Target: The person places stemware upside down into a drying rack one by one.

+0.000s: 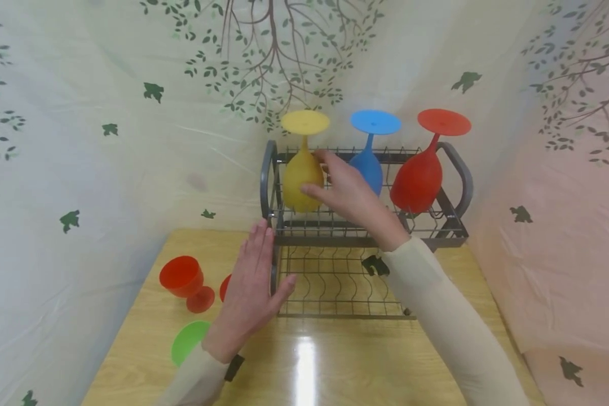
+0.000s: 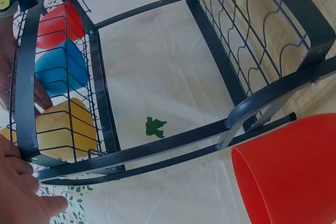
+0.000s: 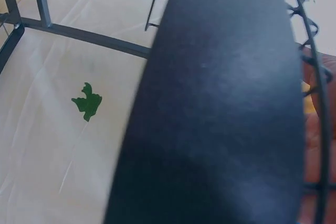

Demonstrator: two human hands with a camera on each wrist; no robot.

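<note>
A yellow plastic wine glass [image 1: 299,183] stands upside down at the left end of the upper tier of a dark wire dish rack [image 1: 330,241]. My right hand [image 1: 347,189] holds its bowl, thumb across the front and fingers at the right side. Beside it, a blue wine glass [image 1: 369,166] and a red wine glass [image 1: 418,180] are also inverted, the red one leaning. My left hand [image 1: 251,287] rests with straight fingers against the rack's left side, thumb spread. In the left wrist view, its fingers [image 2: 13,166] lie at the rack's corner by the yellow bowl [image 2: 65,129].
On the wooden table [image 1: 355,361], left of the rack, stands a red goblet [image 1: 181,277]. Another red piece [image 1: 225,286] is mostly hidden behind my left hand, and a green cup [image 1: 188,341] is partly covered by my left forearm. A leaf-patterned sheet [image 1: 132,169] hangs close behind.
</note>
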